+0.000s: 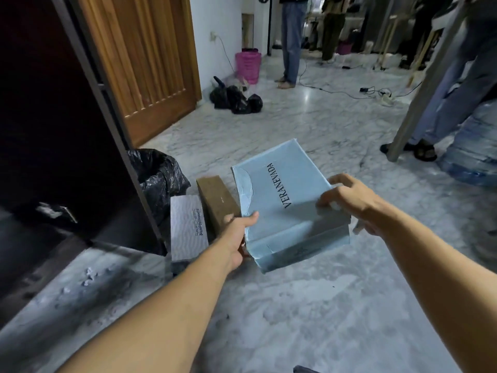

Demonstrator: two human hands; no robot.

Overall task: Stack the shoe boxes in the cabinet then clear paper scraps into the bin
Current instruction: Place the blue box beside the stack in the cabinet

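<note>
Both hands were on the light blue VERANEVADA shoe box (279, 203), held up over the marble floor (295, 305). The left hand (236, 235) gripped its near left corner, thumb on the lid, the other fingers tucked underneath out of sight. The right hand (347, 200) curled over the right edge. The lid looked torn along the left side. Just left of it, a brown box (215, 200) and a white box (188, 227) sat on the floor by a black bin bag (158, 179). The cabinet (53, 130) was too dark inside to make out much. A few paper scraps (87, 277) lay near its base, blurry.
</note>
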